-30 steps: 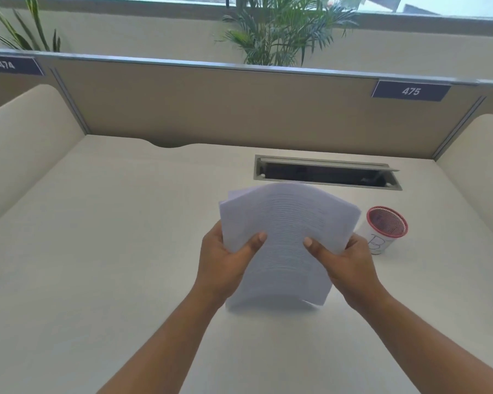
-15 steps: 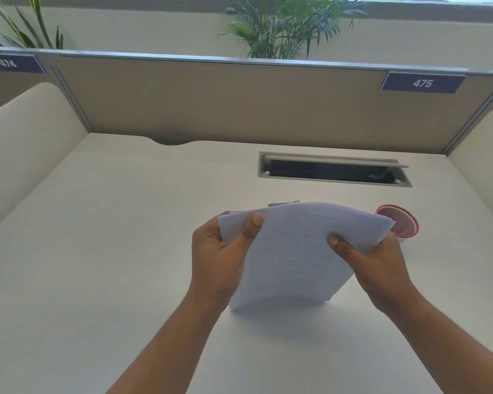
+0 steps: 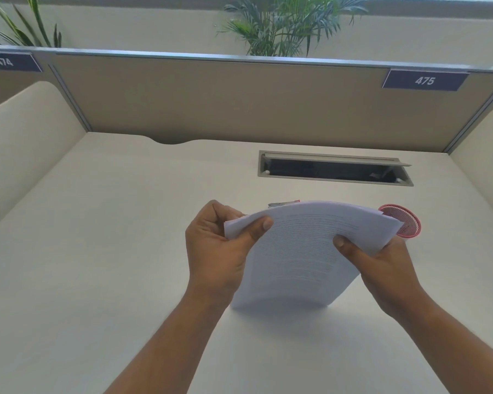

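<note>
Left grip (image 3: 214,251) pinched the top-left corner of the paper stack (image 3: 305,251), and right grip (image 3: 382,268) clasped its right edge. Its lower edge was apparently on the surface (image 3: 97,251), just left of the pink mesh cup (image 3: 407,223). Over the last second it had tipped flatter as the left thumb climbed cornerward, so the sheets were likely being squared.

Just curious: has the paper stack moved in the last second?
Yes. The paper stack has tipped: its top edge sits farther below the desk hatch, and its right corner now covers part of the pink cup.
</note>
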The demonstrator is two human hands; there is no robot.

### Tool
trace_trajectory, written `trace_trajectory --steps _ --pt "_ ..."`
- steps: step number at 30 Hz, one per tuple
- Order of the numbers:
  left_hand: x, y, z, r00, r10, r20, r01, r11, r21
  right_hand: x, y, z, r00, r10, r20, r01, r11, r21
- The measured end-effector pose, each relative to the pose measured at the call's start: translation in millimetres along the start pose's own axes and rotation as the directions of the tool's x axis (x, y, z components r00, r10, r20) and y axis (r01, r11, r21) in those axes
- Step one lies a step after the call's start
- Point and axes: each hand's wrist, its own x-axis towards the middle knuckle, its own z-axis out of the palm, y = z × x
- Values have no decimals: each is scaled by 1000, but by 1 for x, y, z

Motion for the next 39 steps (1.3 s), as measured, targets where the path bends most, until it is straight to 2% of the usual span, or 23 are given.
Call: trace_trajectory --steps 3,8,11,15,18,24,29,33,39 --pt "0 -2 -1 1000 -7 9 6 999 32 0 -2 -1 1000 -2 0 2 1000 7" --pt "-2 -3 -7 985 -86 152 79 996 50 -1 0 -4 999 31 9 -31 999 34" --pt "-6 -5 -7 981 -92 169 82 995 62 -2 0 -4 999 32 0 -32 998 49" --pt "-8 -2 -4 990 -41 137 37 999 30 -1 -15 -1 994 -110 -13 111 992 58" --pt "-9 2 0 980 -63 188 66 998 -9 -1 -20 -1 987 -163 -1 163 986 38" --pt "-16 -8 4 975 -97 202 117 989 -86 -4 -13 -3 994 -104 -17 104 993 51" --pt "-18 -10 4 983 5 184 9 997 -76 -4 -14 -2 991 -119 -52 122 991 58" --pt "-14 -9 2 967 96 237 -95 995 -16 -2 -16 -4 994 -107 -9 107 992 65" --pt "-14 -26 -2 978 -38 206 27 998 53 -5 5 -3 1000 10 -1 -10 997 76"
